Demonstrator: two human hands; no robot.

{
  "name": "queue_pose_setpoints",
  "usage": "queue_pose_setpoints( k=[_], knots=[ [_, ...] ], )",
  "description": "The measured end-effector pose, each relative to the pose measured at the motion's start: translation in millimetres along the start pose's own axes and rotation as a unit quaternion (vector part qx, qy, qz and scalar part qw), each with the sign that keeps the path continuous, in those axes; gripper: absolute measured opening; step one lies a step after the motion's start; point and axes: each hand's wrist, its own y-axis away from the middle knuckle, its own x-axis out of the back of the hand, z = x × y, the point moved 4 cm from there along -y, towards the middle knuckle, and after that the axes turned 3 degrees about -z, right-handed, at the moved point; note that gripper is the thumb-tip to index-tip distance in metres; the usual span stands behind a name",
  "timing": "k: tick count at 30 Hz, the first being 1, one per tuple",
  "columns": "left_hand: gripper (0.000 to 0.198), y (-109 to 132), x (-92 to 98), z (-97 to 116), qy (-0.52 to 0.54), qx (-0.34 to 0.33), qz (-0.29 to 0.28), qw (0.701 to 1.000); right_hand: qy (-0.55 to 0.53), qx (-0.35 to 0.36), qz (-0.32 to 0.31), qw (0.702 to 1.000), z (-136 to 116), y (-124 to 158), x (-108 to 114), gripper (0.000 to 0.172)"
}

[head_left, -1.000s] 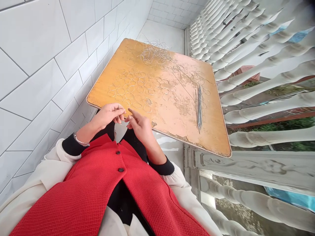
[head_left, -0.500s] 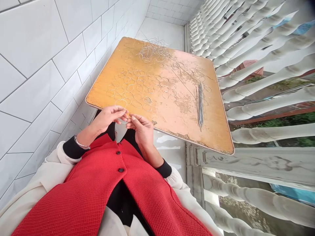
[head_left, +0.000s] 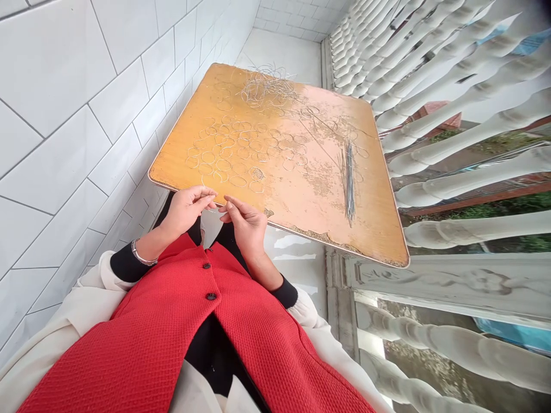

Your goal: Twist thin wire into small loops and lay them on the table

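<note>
A thin metal wire, bent into a curve, spans the small gap between my hands at the near edge of the wooden table. My left hand pinches it between thumb and fingers. From the other side, my right hand has thumb and forefinger closed on it. Much of the wire is hidden behind the fingers. Just beyond my hands, many thin wire rings lie spread over the tabletop.
At the table's far edge sits a tangled heap of wire. A bundle of straight wires lies on the right side. White tiled wall runs along the left, and a baluster railing stands at the right.
My hands have shifted slightly, and the wire loop that stood up above my left fingers shows less now. The rings and straight wires on the table stay put.
</note>
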Motion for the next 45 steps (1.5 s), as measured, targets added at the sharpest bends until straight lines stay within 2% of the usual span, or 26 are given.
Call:
queue_pose_setpoints(
  k=[4,8,12,16,21,24,29,35,38,41,45],
  knots=[
    [0.011,-2,-0.9,-3,-0.030,-0.036,0.007,0.999,0.121,0.096,-0.002,0.988,-6,-4,1,0.026],
    [0.016,-4,-2.5,-9,-0.064,-0.073,-0.002,0.995,0.220,0.149,-0.009,0.964,-13,-8,0,0.029],
    [0.014,-3,-2.4,-10,-0.080,-0.077,-0.001,0.994,0.302,0.167,-0.028,0.938,-14,-10,-2,0.034],
    [0.013,-2,-3.8,-5,-0.078,-0.066,-0.007,0.995,0.349,0.182,-0.026,0.919,-13,-12,-3,0.036],
    [0.013,-1,-4.6,0,-0.106,-0.073,-0.013,0.992,0.394,0.190,-0.059,0.897,-12,-14,-7,0.038],
    [0.016,-1,-2.4,1,-0.159,-0.088,-0.004,0.983,0.358,0.192,-0.063,0.912,-14,-12,-8,0.036],
    [0.020,-2,-0.8,4,-0.262,-0.109,-0.006,0.959,0.216,0.150,-0.106,0.959,-12,-13,-8,0.033],
    [0.021,0,-3.9,9,-0.339,-0.116,-0.012,0.933,0.109,0.106,-0.126,0.980,-9,-18,-7,0.030],
    [0.020,1,-4.2,10,-0.335,-0.115,-0.014,0.935,0.088,0.075,-0.096,0.989,-6,-17,-6,0.025],
    [0.021,0,0.1,9,-0.276,-0.091,-0.034,0.956,0.052,0.032,-0.057,0.997,-3,-17,-2,0.022],
    [0.026,-5,7.3,10,-0.206,-0.069,-0.036,0.975,0.000,-0.005,-0.051,0.999,-3,-17,-1,0.022]
  ],
)
